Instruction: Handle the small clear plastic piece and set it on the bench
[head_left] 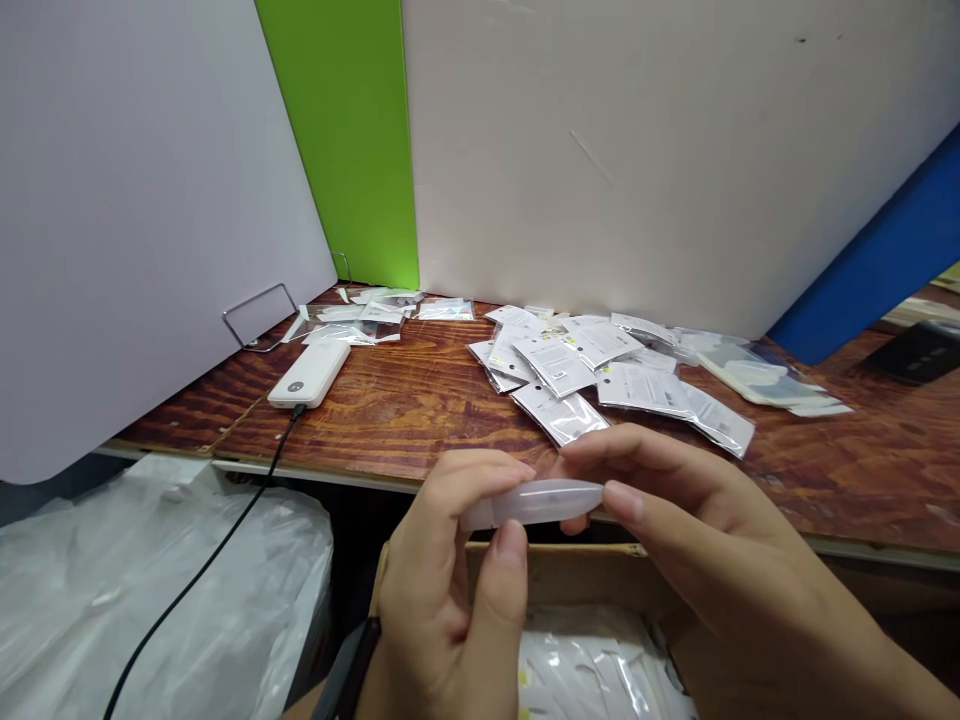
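Held just in front of the table edge is a translucent white plastic piece (555, 500), smooth and rounded, narrowing at its right end. My left hand (457, 570) pinches its left part between thumb and fingers. At the tapered right end, my right hand (675, 510) has its thumb against the tip and its fingers curled behind. The exact kind of piece cannot be made out. Beneath the hands, an open cardboard box (592, 562) contains several clear-wrapped white items (600, 660), partly hidden by my left hand.
Flat white packets with printed cards (555, 362) are heaped on the wooden table (420, 400). Loose clear wrappers (352, 322) lie farther left. A white power bank (311, 372) has a black cable (217, 560) hanging over a plastic-covered bin (225, 590). Upright panels (600, 150) stand behind.
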